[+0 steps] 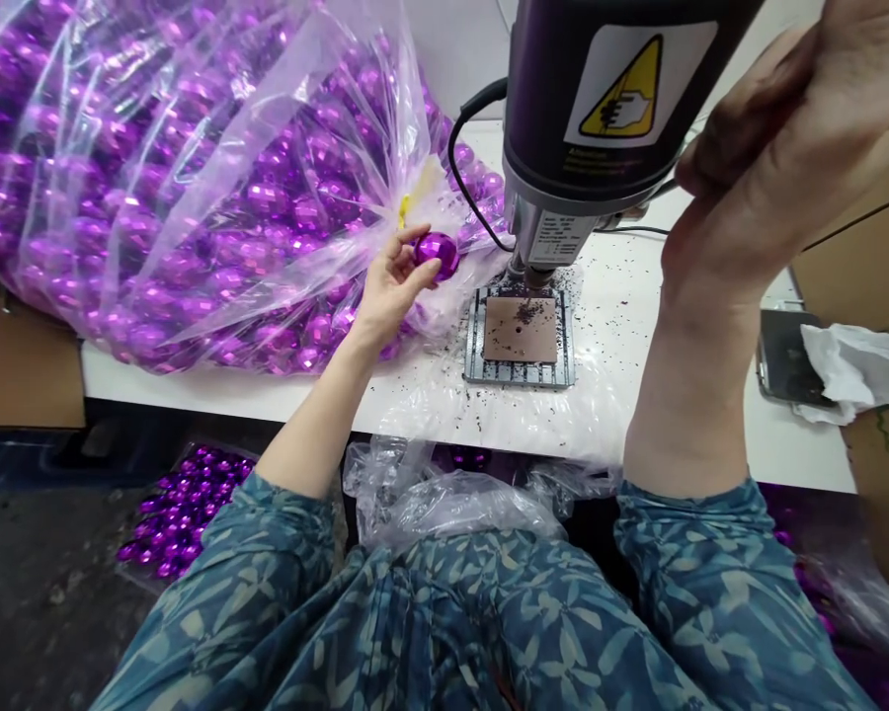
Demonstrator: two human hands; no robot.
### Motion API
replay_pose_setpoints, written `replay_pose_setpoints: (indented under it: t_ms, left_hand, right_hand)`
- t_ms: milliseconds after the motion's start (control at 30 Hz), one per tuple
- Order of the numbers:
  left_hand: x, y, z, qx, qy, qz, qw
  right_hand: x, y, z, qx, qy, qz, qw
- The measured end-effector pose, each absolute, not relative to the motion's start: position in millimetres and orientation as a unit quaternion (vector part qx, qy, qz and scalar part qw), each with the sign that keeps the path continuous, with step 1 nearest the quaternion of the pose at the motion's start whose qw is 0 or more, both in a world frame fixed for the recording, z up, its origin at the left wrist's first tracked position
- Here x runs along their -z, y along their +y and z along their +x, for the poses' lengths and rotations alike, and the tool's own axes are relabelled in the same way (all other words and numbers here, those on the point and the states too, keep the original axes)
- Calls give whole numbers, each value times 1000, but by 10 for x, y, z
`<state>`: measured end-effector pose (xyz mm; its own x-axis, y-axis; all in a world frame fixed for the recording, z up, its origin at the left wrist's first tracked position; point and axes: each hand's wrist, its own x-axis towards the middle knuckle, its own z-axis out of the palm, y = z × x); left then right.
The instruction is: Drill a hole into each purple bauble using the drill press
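My left hand (396, 281) pinches a shiny purple faceted ball (437, 256) between thumb and fingers, just left of the bench drill (593, 118). Below the drill's chuck lies a brown square plate (521, 331) with a small hole, on a slotted metal base (474, 370) strewn with dark shavings. My right hand (785, 128) is raised at the drill's right side, its fingers bent near the housing; what they hold, if anything, is hidden. A big clear plastic bag (214, 188) full of purple balls fills the left of the table.
Shavings are scattered over the white table (607, 395). A dark phone-like device (789, 355) and white tissue (859, 365) lie at the right, beside cardboard boxes (859, 257). More purple balls (182, 509) sit low left. Crumpled plastic (451, 504) hangs at the table's front edge.
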<state>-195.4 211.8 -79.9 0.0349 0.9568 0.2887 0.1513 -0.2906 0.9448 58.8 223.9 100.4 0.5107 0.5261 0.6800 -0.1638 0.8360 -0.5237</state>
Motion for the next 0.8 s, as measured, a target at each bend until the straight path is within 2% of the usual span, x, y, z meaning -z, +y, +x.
replay_pose_setpoints:
  t_ms: [133, 267, 533, 800]
  left_hand:
    - [799, 1846, -1776, -527, 387, 488, 579]
    - [935, 1740, -1557, -497, 367, 424, 662]
    - [1296, 1840, -1201, -506, 395, 475, 602]
    - [1299, 1878, -1052, -475, 389, 542, 573]
  right_hand:
    - [-1016, 2228, 577, -216, -444, -200, 847]
    - [-1024, 2218, 583, -210, -440, -194, 851]
    - [-1032, 2120, 584, -220, -469, -212, 829]
    - [-1016, 2124, 591, -213, -498, -213, 813]
